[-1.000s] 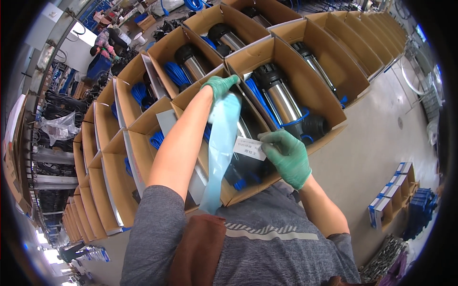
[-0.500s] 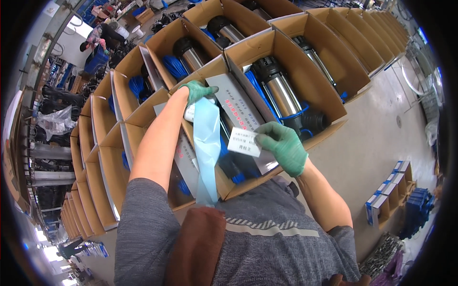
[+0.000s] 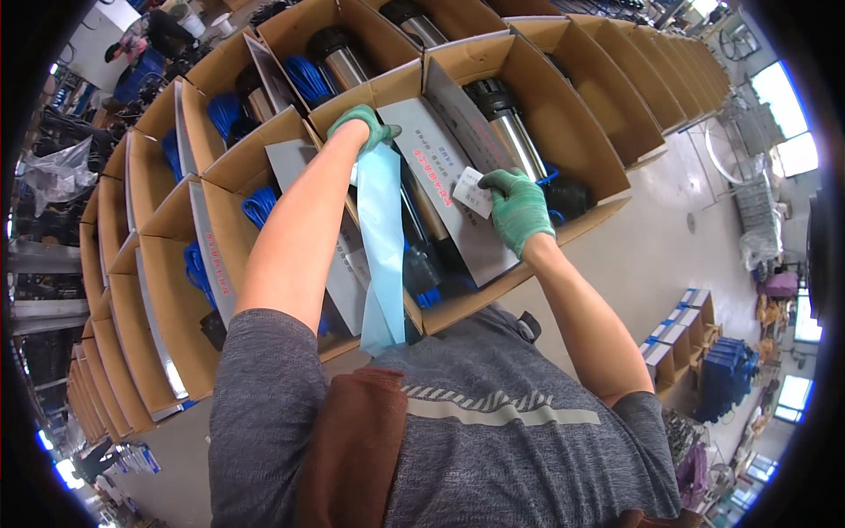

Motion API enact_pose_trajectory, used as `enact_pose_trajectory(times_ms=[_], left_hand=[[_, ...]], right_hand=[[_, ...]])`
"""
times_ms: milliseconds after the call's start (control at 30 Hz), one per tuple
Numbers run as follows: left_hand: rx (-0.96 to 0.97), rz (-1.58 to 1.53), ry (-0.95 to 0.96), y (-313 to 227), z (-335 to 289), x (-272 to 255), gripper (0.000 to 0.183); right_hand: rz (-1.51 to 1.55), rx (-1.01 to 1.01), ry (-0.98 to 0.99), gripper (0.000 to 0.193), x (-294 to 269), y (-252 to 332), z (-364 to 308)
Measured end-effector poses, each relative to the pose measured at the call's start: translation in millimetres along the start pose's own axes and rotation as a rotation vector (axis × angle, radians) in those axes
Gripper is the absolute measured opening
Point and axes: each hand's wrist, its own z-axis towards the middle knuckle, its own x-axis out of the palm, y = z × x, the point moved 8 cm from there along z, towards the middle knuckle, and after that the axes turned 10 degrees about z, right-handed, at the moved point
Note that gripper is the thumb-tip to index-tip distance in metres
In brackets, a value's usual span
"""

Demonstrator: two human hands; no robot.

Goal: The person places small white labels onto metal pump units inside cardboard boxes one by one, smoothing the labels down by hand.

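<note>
My left hand [image 3: 365, 128], in a green glove, is closed on a label roll, mostly hidden behind the hand. A light blue backing strip [image 3: 380, 238] hangs from it toward my shirt. Between the fingertips of my right hand [image 3: 521, 209], also gloved in green, is a white printed label [image 3: 473, 192]. The label is held over a grey printed cardboard panel [image 3: 440, 180] standing in an open carton; whether it touches the panel I cannot tell. Beside that panel lies a dark pump [image 3: 421, 264], partly covered by the strip. A steel-and-black pump [image 3: 510, 132] lies in the carton to the right.
Rows of open brown cartons [image 3: 607, 88] spread across the far side and left, several holding pumps and blue coiled cables [image 3: 306, 79]. At the right, more cartons [image 3: 678, 339] and a blue stack [image 3: 729, 378] stand on the grey floor [image 3: 607, 255]. Another person [image 3: 132, 44] bends at the far left.
My right hand has moved up with the label, which is now tilted over the grey panel. My left hand has shifted slightly up, still on the roll. The view has turned somewhat.
</note>
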Motion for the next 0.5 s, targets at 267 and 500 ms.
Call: enact_pose_trajectory(times_ms=[267,500], left_hand=[[0.021,0.01,-0.022,5.2,15.7,9.2,0.039],[0.015,0.036,0.04,5.4,18.3,9.6,0.063]], right_hand=[[0.234,0.419,-0.052,0.025,5.8,-56.3,-24.3],[-0.043,0.292,-0.006,0.025,4.9,-47.2,-21.7]])
